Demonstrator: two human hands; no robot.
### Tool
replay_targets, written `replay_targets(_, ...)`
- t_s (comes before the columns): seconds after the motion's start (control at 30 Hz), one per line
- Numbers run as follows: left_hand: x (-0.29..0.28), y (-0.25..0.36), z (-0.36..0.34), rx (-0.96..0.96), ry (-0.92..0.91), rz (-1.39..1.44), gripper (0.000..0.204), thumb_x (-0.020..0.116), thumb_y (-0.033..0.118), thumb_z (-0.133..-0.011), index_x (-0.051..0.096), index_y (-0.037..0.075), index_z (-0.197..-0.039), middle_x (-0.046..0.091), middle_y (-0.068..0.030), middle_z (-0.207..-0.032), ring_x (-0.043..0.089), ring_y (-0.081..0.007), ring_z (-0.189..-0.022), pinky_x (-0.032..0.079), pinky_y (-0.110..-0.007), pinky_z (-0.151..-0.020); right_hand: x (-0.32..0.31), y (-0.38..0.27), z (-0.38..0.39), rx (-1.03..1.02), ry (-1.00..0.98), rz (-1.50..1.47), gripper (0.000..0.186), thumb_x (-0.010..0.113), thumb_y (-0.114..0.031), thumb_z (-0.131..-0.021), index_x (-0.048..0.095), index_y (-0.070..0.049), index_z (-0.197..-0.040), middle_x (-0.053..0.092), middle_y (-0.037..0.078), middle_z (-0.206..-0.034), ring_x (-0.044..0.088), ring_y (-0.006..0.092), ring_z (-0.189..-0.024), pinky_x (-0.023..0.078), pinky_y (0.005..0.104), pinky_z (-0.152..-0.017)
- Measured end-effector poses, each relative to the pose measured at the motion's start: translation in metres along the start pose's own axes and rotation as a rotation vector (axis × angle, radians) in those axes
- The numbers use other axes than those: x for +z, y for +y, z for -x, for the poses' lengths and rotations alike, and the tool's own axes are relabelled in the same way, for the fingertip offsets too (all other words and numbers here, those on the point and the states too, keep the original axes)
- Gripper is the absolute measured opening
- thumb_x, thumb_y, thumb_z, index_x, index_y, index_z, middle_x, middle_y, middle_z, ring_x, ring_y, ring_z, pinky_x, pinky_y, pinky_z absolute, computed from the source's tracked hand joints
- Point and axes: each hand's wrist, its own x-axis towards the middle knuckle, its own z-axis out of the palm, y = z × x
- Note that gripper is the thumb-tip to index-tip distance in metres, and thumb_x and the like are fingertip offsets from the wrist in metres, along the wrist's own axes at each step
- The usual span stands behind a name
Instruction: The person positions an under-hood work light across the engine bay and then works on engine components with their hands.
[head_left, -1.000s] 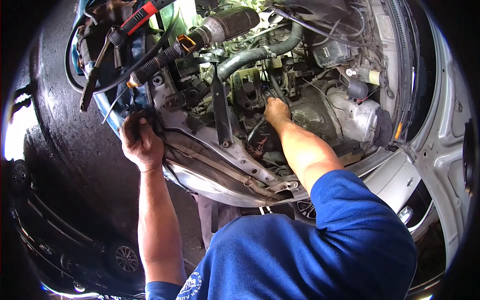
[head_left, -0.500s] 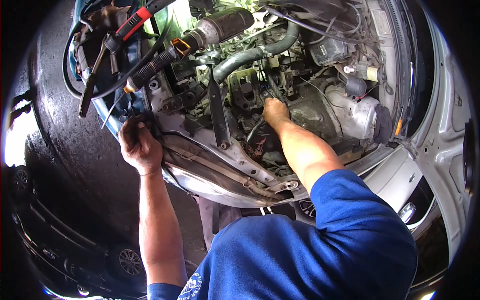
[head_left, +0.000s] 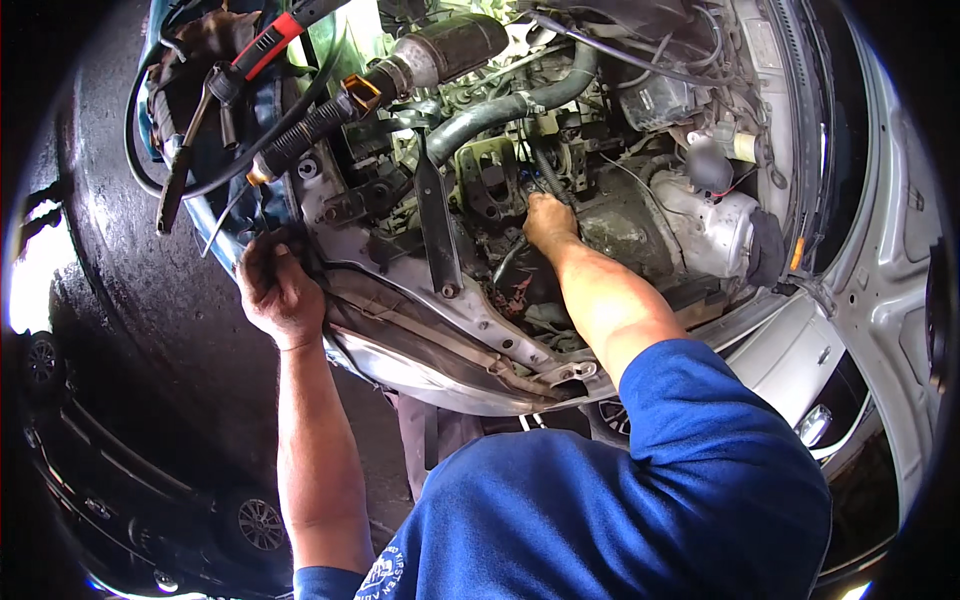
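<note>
My left hand [head_left: 283, 290] is curled over the car's front edge [head_left: 233, 250], its darkened fingertips partly lost in shadow. My right hand [head_left: 552, 222] reaches down into the engine bay, fingers closed. Whatever it holds is hidden under the fingers; a small blue spot shows just beyond them. Beside it run a dark corrugated tube [head_left: 547, 170] and a metal bracket with openings [head_left: 487, 180]. Between my hands, a dark flat metal strut [head_left: 436, 225] slants down to the grey front crossmember [head_left: 485, 325].
A thick black hose [head_left: 500, 118] crosses the bay beyond my right hand. A red-and-black handled tool [head_left: 270, 45], a ratchet [head_left: 205, 105] and a ribbed intake duct [head_left: 305, 135] lie at the upper left. On the right is a brake booster [head_left: 715, 235]. A dark car [head_left: 130, 480] stands lower left.
Both hands stay almost where they were. The blue spot beyond my right hand shows more clearly now, and that hand has shifted only slightly.
</note>
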Motion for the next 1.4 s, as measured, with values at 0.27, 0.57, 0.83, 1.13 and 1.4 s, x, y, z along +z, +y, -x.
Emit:
replay_targets(0.27,0.006,0.008,-0.002,0.058,0.002,-0.089,0.015,0.053,0.001,-0.091,0.059,0.003,-0.104,0.067,-0.0067,-0.094,0.063,-0.0128,-0.080,0.050,-0.024,-0.074,-0.007,0.008,-0.006,0.003,-0.098,0.020,0.026,0.056,-0.010,-0.080,0.065,-0.001,-0.103,0.066,0.019,-0.107,0.063,0.0359,-0.103,0.051,0.0430,-0.089)
replay_targets(0.57,0.003,0.000,-0.005,0.028,0.016,-0.122,0.015,0.056,0.008,-0.091,0.061,0.003,-0.105,0.068,-0.0055,-0.091,0.065,-0.0137,-0.075,0.051,-0.025,-0.070,-0.051,-0.032,0.058,-0.487,-0.545,0.141,0.051,0.061,-0.009,-0.078,0.056,-0.011,-0.129,0.057,0.016,-0.130,0.055,0.0292,-0.120,0.047,0.0398,-0.097)
replay_targets(0.83,-0.012,0.034,-0.009,-0.246,0.034,0.144,0.016,0.060,0.005,-0.092,0.063,0.000,-0.107,0.067,-0.0060,-0.094,0.062,-0.0117,-0.078,0.050,-0.023,-0.066,-0.082,-0.006,0.077,-0.574,-0.756,0.296,0.064,0.062,-0.013,-0.077,0.047,-0.010,-0.138,0.049,0.016,-0.138,0.049,0.0308,-0.126,0.044,0.0407,-0.100)
replay_targets(1.13,0.043,0.136,0.073,-0.653,-0.301,0.481,0.028,0.050,-0.004,-0.087,0.058,-0.007,-0.113,0.065,-0.0187,-0.108,0.065,-0.0236,-0.091,0.054,-0.034,-0.079,-0.109,0.046,0.087,-0.570,-0.789,0.079,0.065,0.056,-0.029,-0.080,0.044,0.002,-0.137,0.041,0.016,-0.145,0.044,0.0287,-0.130,0.038,0.0358,-0.106)
replay_targets(1.4,0.150,0.125,0.081,-0.817,-0.483,0.317,0.029,0.060,0.008,-0.091,0.056,-0.004,-0.117,0.064,-0.0106,-0.096,0.061,-0.0170,-0.078,0.049,-0.029,-0.068,-0.110,0.069,0.101,-0.731,-0.511,-0.086,0.087,0.078,-0.042,-0.067,0.044,0.003,-0.134,0.043,0.018,-0.141,0.046,0.0319,-0.127,0.039,0.0366,-0.106)
